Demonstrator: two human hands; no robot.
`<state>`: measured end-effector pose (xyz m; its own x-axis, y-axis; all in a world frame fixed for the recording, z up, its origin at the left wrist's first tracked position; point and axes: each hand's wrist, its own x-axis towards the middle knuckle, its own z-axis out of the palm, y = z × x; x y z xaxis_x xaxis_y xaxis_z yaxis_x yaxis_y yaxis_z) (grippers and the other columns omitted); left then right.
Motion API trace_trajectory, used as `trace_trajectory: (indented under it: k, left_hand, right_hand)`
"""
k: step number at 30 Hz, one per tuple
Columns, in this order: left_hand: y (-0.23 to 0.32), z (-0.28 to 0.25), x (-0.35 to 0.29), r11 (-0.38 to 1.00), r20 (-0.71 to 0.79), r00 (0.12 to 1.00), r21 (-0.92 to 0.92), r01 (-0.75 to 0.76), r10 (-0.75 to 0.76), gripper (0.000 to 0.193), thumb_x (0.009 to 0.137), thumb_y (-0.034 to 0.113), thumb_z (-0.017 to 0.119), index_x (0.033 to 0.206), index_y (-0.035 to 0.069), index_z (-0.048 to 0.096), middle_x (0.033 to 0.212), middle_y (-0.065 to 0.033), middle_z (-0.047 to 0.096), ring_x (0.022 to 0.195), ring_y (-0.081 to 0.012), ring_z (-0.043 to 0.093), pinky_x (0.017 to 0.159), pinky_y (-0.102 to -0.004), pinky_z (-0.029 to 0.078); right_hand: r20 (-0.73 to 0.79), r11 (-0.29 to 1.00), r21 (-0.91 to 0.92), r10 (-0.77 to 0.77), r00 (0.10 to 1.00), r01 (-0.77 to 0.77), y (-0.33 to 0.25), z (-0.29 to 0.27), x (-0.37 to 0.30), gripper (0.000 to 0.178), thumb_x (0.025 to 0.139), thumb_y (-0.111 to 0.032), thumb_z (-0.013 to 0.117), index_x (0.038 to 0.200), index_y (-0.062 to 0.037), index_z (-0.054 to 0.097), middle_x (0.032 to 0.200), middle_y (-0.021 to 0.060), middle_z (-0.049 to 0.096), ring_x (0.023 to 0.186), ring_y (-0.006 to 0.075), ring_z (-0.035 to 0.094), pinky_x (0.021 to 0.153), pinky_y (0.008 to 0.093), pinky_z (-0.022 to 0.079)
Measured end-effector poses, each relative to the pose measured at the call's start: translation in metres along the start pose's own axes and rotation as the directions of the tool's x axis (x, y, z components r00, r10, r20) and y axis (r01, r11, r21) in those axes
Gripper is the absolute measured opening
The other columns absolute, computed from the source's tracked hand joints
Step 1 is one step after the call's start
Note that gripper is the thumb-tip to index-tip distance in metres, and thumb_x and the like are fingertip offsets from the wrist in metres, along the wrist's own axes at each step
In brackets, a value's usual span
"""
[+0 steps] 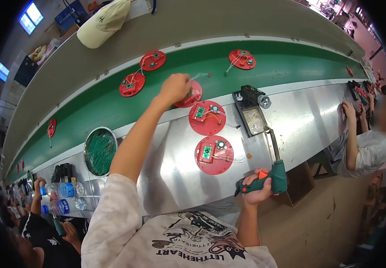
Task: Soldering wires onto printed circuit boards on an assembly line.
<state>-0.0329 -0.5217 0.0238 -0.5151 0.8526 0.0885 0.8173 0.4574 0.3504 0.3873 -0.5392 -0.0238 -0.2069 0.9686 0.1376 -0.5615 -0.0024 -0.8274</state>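
A: Head view first: where are the two hands?

B: Left hand [175,88] is stretched out toward twelve o'clock, closed into a fist over a red disc [189,96] lying at the near edge of the green conveyor belt [291,62]. Its fingers are curled on the disc, but whether they pinch it or its thin wires I cannot tell.

A: And the right?

B: Right hand [256,187] sits low at about five o'clock, wrapped tight round the handle of a green soldering gun [271,175]; the gun's metal barrel points up toward one o'clock.

A: What lies between them?

B: Two more red discs on the steel bench [309,120], each carrying a small green circuit board: one [207,117] just below the left hand, one [214,154] nearer the person, with wires trailing toward three o'clock. At two o'clock from those stands a black holder with a sponge tray [253,117].

A: Anything on the belt itself?

B: Three other red discs, two at ten to eleven o'clock [132,84] [152,60] and one at one o'clock [242,59].

A: Further out?

B: A round tin of green wires [100,152] at nine o'clock, water bottles [63,197] beside it, a cream cap [104,22] on the grey shelf past the belt, and another person [362,143] seated at three o'clock.
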Motion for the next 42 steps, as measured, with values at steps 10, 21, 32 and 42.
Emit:
trace_trajectory:
  k: [10, 21, 32, 42]
  left_hand:
    - [0.014, -0.075, -0.144, 0.966, -0.048, 0.993, -0.230, -0.114, 0.106, 0.019, 0.098, 0.019, 0.058, 0.096, 0.001, 0.064, 0.089, -0.0204, 0.068, 0.085, -0.0421, 0.066, 0.078, -0.0500, 0.052]
    - [-0.034, -0.067, -0.097, 0.973, -0.135, 0.988, -0.207, -0.102, 0.075, 0.028, 0.088, 0.024, 0.072, 0.106, 0.003, 0.071, 0.099, -0.0164, 0.072, 0.094, -0.0324, 0.068, 0.085, -0.0421, 0.054]
    - [-0.138, -0.060, -0.073, 0.958, -0.118, 0.992, 0.287, -0.004, 0.039, 0.062, 0.078, 0.044, 0.081, 0.125, 0.007, 0.066, 0.123, -0.0166, 0.066, 0.114, -0.0383, 0.059, 0.097, -0.0481, 0.048]
    - [-0.014, -0.093, -0.219, 0.992, -0.276, 0.953, -0.029, 0.124, -0.127, 0.054, 0.070, 0.039, 0.083, 0.104, -0.001, 0.073, 0.099, -0.0191, 0.072, 0.091, -0.0389, 0.067, 0.086, -0.0459, 0.054]
  right_hand:
    - [0.012, 0.999, -0.047, 0.010, 1.000, -0.009, 0.001, 0.003, 0.002, 0.041, 0.103, -0.039, 0.046, 0.113, 0.0001, 0.050, 0.100, 0.0149, 0.058, 0.049, 0.0147, 0.052, 0.044, 0.0309, 0.047]
    - [-0.006, 0.998, -0.067, -0.013, 1.000, 0.012, 0.004, -0.001, 0.003, 0.036, 0.106, -0.035, 0.041, 0.113, -0.0004, 0.050, 0.103, 0.0138, 0.057, 0.051, 0.0137, 0.051, 0.045, 0.0293, 0.045]
    - [-0.050, 0.996, -0.090, -0.031, 0.998, 0.026, 0.005, -0.003, -0.001, 0.039, 0.104, -0.037, 0.044, 0.111, 0.0005, 0.052, 0.096, 0.0135, 0.058, 0.049, 0.0146, 0.051, 0.045, 0.0308, 0.046]
    - [0.002, 0.999, -0.049, -0.018, 1.000, 0.018, 0.002, -0.004, 0.004, 0.037, 0.103, -0.037, 0.047, 0.108, -0.0006, 0.052, 0.087, 0.0123, 0.057, 0.049, 0.0176, 0.051, 0.047, 0.0354, 0.048]
